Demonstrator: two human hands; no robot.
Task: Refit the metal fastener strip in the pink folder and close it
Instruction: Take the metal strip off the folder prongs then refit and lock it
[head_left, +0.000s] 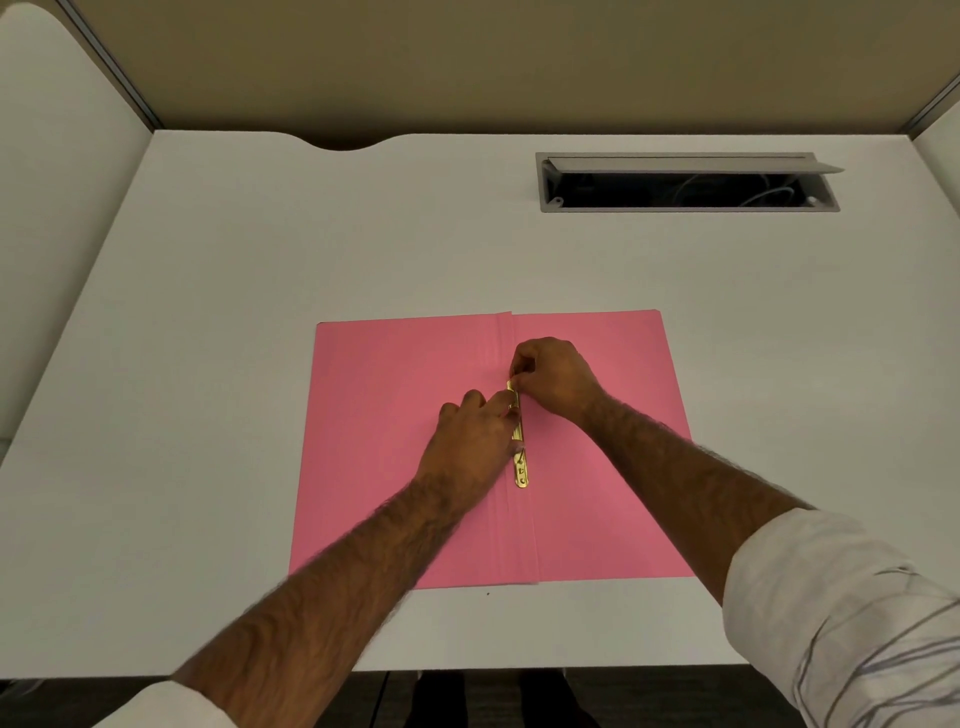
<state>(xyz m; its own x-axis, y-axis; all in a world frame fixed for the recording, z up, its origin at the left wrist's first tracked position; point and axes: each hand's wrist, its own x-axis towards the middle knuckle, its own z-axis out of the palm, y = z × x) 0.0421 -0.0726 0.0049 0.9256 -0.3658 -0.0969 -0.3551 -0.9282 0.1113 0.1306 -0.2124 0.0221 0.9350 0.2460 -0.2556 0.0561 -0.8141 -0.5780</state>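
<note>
The pink folder (395, 395) lies open and flat on the white desk, its spine fold running away from me down the middle. A gold metal fastener strip (521, 470) lies along that fold. My left hand (470, 441) rests on the strip's middle, fingertips pressing it. My right hand (556, 379) pinches the strip's far end between thumb and fingers. The near end of the strip, with small holes, shows below my left hand. The strip's far part is hidden under my fingers.
A grey cable hatch (685, 182) with its lid propped up sits in the desk (208, 312) at the back right. Beige partition walls close the desk at the back and sides. The desk's front edge is just under my forearms.
</note>
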